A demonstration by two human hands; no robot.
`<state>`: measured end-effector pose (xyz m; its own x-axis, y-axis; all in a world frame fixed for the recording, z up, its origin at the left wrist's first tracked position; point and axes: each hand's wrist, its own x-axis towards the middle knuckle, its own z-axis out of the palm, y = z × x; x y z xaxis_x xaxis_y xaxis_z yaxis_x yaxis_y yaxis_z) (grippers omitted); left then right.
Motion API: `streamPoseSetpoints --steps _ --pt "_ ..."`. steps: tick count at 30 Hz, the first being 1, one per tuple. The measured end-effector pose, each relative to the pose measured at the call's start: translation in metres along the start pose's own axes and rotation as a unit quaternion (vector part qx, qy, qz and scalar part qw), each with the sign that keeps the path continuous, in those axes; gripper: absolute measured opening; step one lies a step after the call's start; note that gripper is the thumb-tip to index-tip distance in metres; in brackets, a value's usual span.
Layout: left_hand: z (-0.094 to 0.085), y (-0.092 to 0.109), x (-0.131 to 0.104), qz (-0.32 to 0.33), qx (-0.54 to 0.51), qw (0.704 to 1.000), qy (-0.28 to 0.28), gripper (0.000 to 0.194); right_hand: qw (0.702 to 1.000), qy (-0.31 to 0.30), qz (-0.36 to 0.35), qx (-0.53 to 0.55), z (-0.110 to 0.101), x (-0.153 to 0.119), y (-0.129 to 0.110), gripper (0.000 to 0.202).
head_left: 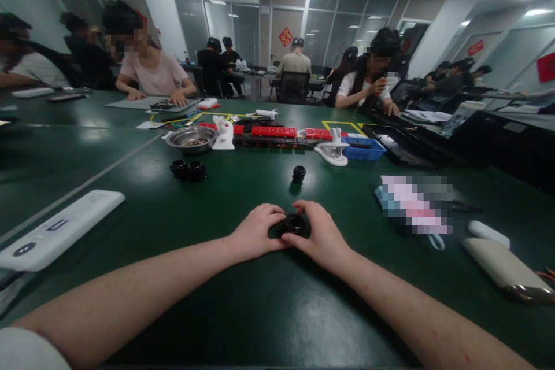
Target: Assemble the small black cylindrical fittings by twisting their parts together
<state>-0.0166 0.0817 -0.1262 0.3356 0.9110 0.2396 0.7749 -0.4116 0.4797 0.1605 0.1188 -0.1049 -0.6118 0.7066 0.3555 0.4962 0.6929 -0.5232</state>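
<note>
Both my hands meet on a small black ring-shaped part (294, 223) resting on the green table (260, 312). My left hand (256, 232) curls around its left side. My right hand (319, 232) closes on its right side, fingers arched over the top. Another black round part (299, 173) stands alone a little farther out. Two more black round parts (188, 170) sit side by side to the far left.
A white flat device (58, 230) lies at left. A metal bowl (191, 138), white holders (224, 133), red strips (274, 131) and a blue tray (363, 148) stand farther back. A beige case (505, 270) lies at right. Other people sit at the far tables.
</note>
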Motion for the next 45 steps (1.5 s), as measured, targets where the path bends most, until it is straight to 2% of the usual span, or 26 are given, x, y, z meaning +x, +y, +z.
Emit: streamPoseSetpoints --steps 2,6,10,13,16,19,22,25,29,32,36,39,42,45 --pt "0.0 0.0 0.0 -0.002 -0.002 1.0 0.001 0.037 0.999 -0.024 -0.017 0.037 -0.001 -0.001 0.0 0.045" --pt "-0.001 0.0 0.0 -0.005 -0.009 1.0 -0.004 0.04 0.992 -0.071 -0.039 0.096 -0.003 -0.003 0.002 0.062" --pt "0.0 0.0 0.0 -0.001 -0.012 1.0 -0.001 0.037 0.998 -0.018 -0.001 0.059 0.002 -0.003 0.003 0.065" --pt "-0.001 0.001 0.0 0.002 -0.013 1.0 0.004 0.034 0.999 0.016 0.007 0.032 0.004 -0.002 0.002 0.052" --pt "0.0 0.001 0.0 0.006 -0.006 1.0 0.008 0.033 0.999 -0.004 -0.041 0.025 0.003 -0.003 -0.001 0.045" --pt "0.0 -0.001 -0.001 0.007 0.0 1.0 0.004 0.035 0.996 -0.04 -0.075 0.013 0.0 -0.005 -0.002 0.059" --pt "0.001 -0.003 -0.001 0.008 0.0 1.0 -0.001 0.035 0.998 -0.036 -0.054 0.004 0.002 -0.004 -0.001 0.067" --pt "0.001 -0.003 0.0 0.011 -0.004 1.0 0.0 0.034 1.0 0.0 -0.027 -0.005 0.006 -0.003 0.0 0.067" --pt "0.0 0.0 0.0 0.01 -0.006 1.0 0.006 0.029 0.998 0.035 -0.026 -0.037 0.009 -0.002 -0.002 0.05" --pt "0.001 0.0 -0.001 0.01 -0.001 1.0 0.006 0.027 0.997 0.019 -0.063 -0.045 0.008 -0.004 -0.005 0.038" --pt "0.002 -0.003 -0.001 0.013 0.009 1.0 0.0 0.032 0.994 -0.013 -0.104 -0.038 0.005 -0.006 -0.007 0.055" --pt "0.0 -0.002 0.0 0.017 0.005 1.0 -0.007 0.035 0.996 0.011 -0.071 -0.045 0.006 -0.005 -0.005 0.061" --pt "-0.001 0.001 0.0 0.013 0.001 1.0 -0.008 0.033 0.998 0.033 -0.029 -0.038 0.008 -0.003 -0.003 0.053" --pt "-0.001 0.002 0.0 0.008 0.004 1.0 -0.008 0.031 0.999 0.003 -0.05 0.006 0.009 -0.005 -0.001 0.045"
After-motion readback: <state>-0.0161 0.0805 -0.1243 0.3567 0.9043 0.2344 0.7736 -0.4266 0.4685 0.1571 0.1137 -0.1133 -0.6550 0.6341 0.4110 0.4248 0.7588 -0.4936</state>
